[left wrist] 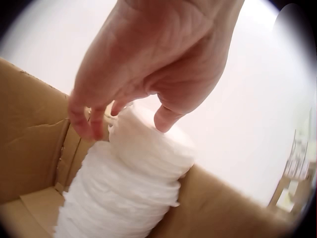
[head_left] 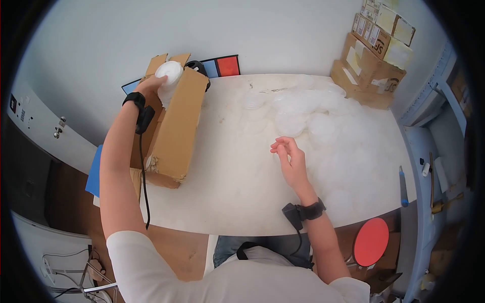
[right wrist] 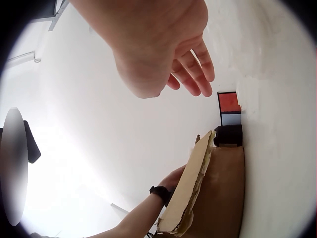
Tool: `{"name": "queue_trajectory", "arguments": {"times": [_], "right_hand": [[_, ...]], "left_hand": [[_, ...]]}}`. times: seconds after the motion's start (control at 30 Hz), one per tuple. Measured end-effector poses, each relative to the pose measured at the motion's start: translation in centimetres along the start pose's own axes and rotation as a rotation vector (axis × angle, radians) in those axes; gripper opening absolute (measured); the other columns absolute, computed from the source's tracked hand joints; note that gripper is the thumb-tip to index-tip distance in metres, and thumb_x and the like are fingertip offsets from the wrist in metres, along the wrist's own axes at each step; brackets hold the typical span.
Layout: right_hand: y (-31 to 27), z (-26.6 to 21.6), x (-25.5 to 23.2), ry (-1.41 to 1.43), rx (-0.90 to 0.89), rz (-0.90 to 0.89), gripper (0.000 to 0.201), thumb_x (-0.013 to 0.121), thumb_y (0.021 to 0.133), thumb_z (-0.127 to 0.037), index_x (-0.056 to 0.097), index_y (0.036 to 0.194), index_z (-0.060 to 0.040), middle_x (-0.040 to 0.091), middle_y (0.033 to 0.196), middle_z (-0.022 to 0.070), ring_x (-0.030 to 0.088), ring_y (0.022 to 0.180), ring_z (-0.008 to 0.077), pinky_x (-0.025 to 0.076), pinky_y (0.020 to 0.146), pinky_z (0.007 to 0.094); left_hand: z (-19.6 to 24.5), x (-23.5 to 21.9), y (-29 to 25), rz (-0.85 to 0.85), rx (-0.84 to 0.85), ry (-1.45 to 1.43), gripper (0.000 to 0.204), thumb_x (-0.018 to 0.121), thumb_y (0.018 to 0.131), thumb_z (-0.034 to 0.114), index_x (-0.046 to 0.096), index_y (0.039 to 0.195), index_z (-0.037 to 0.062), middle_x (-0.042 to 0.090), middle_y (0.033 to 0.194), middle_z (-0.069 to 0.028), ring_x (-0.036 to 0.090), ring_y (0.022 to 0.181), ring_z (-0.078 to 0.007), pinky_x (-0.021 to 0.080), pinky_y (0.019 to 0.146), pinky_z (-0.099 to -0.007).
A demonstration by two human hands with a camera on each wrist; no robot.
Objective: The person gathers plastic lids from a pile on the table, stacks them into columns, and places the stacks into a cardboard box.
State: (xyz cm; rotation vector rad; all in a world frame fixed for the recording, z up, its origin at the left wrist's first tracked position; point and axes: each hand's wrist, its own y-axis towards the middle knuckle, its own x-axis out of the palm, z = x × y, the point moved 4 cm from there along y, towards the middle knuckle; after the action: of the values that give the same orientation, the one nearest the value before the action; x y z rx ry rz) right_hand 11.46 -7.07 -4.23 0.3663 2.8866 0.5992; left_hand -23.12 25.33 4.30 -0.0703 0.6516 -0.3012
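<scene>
In the head view my left hand (head_left: 150, 85) reaches into the far end of an open cardboard box (head_left: 177, 126). It grips the top of a tall stack of thin white round lids (head_left: 171, 73). Up close in the left wrist view, the thumb lies on the top of the stack (left wrist: 143, 158) and the fingers bend down over its side; the stack leans in the box, its upper part offset from the lower. My right hand (head_left: 292, 161) hovers over the table with relaxed fingers and holds nothing. Nearest to it is a spread of translucent round lids (head_left: 323, 126).
The white table (head_left: 227, 192) carries the box on its left side. Stacked cartons (head_left: 366, 70) stand at the back right. Behind the box are a black object (head_left: 198, 66) and a red and blue panel (head_left: 228, 65). A blue-handled tool (head_left: 403, 187) lies at the right edge.
</scene>
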Motion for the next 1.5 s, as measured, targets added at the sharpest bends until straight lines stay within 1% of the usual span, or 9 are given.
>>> {"name": "queue_trajectory", "arguments": {"times": [0.03,0.2,0.4,0.57,0.8,1.07,1.27,1.4,1.5], "right_hand": [[0.0,-0.1,0.0,-0.019,0.006,-0.009,0.019,0.045,0.090,-0.012,0.047,0.100,0.0033,0.061,0.086,0.0142,0.062,0.078,0.0194,0.046,0.073,0.0282],[-0.1,-0.4,0.2,-0.085,-0.012,-0.021,0.019,0.046,0.089,-0.012,0.048,0.100,0.0034,0.062,0.087,0.0150,0.062,0.080,0.0209,0.047,0.073,0.0288],[-0.3,-0.6,0.5,-0.060,0.024,-0.072,0.019,0.048,0.088,-0.012,0.050,0.099,0.0035,0.062,0.086,0.0145,0.062,0.080,0.0213,0.047,0.073,0.0297],[-0.2,-0.5,0.5,-0.119,0.017,-0.091,0.017,0.049,0.088,-0.012,0.052,0.096,0.0024,0.062,0.084,0.0142,0.061,0.078,0.0219,0.047,0.071,0.0301],[-0.4,-0.6,0.8,-0.154,0.015,-0.134,0.016,0.050,0.087,-0.012,0.053,0.093,0.0022,0.061,0.082,0.0144,0.061,0.077,0.0239,0.047,0.070,0.0304],[-0.4,-0.7,0.6,-0.237,-0.069,-0.105,0.016,0.051,0.086,-0.013,0.053,0.091,0.0019,0.059,0.085,0.0144,0.059,0.078,0.0269,0.046,0.069,0.0321],[-0.2,0.6,0.2,-0.306,-0.152,-0.027,0.013,0.052,0.083,-0.011,0.052,0.087,0.0007,0.056,0.088,0.0132,0.056,0.076,0.0277,0.045,0.067,0.0342],[-0.2,1.3,0.4,-0.284,-0.160,-0.024,0.012,0.053,0.082,-0.011,0.053,0.088,-0.0001,0.056,0.088,0.0132,0.055,0.079,0.0282,0.044,0.069,0.0343],[-0.3,1.8,0.6,-0.299,-0.157,-0.035,0.012,0.053,0.081,-0.010,0.053,0.089,-0.0004,0.056,0.088,0.0133,0.055,0.079,0.0286,0.044,0.070,0.0351]], "left_hand": [[-0.2,0.7,0.1,0.150,-0.105,0.066,0.062,0.046,0.086,0.042,0.031,0.132,0.0025,0.044,0.124,-0.0098,0.041,0.115,-0.0239,0.029,0.099,-0.0361],[2.2,-0.5,-2.7,0.054,-0.416,0.070,0.072,0.051,0.080,0.046,0.029,0.133,0.0016,0.034,0.134,-0.0165,0.026,0.127,-0.0260,0.023,0.101,-0.0442],[1.4,-0.3,0.6,0.265,-0.030,-0.113,0.055,0.048,0.086,0.035,0.036,0.126,0.0001,0.044,0.123,-0.0155,0.046,0.112,-0.0275,0.042,0.087,-0.0375],[3.9,0.1,-1.3,0.311,-0.025,-0.166,0.044,0.045,0.088,0.026,0.039,0.124,0.0008,0.050,0.116,-0.0128,0.049,0.106,-0.0242,0.042,0.085,-0.0378],[-4.1,-0.6,5.8,0.225,0.057,0.017,0.043,0.040,0.090,0.019,0.035,0.128,-0.0004,0.048,0.120,-0.0129,0.047,0.109,-0.0235,0.039,0.091,-0.0370],[-3.3,-2.6,4.0,0.626,-0.279,0.130,0.089,0.046,0.076,0.061,0.008,0.139,0.0096,0.009,0.140,-0.0252,0.022,0.126,-0.0390,0.030,0.098,-0.0473],[13.5,5.6,-11.0,0.428,0.314,0.149,0.076,0.046,0.082,0.052,0.017,0.137,0.0084,0.017,0.136,-0.0244,0.022,0.126,-0.0355,0.024,0.101,-0.0434],[20.8,17.3,-26.4,-0.043,0.846,0.454,0.059,0.057,0.079,0.023,0.029,0.128,0.0051,0.023,0.136,-0.0177,0.019,0.129,-0.0346,0.021,0.103,-0.0407],[21.2,26.1,-32.7,-0.586,1.184,0.728,0.061,0.062,0.075,0.022,0.033,0.128,0.0063,0.022,0.133,-0.0228,0.023,0.123,-0.0405,0.023,0.101,-0.0454]]}}
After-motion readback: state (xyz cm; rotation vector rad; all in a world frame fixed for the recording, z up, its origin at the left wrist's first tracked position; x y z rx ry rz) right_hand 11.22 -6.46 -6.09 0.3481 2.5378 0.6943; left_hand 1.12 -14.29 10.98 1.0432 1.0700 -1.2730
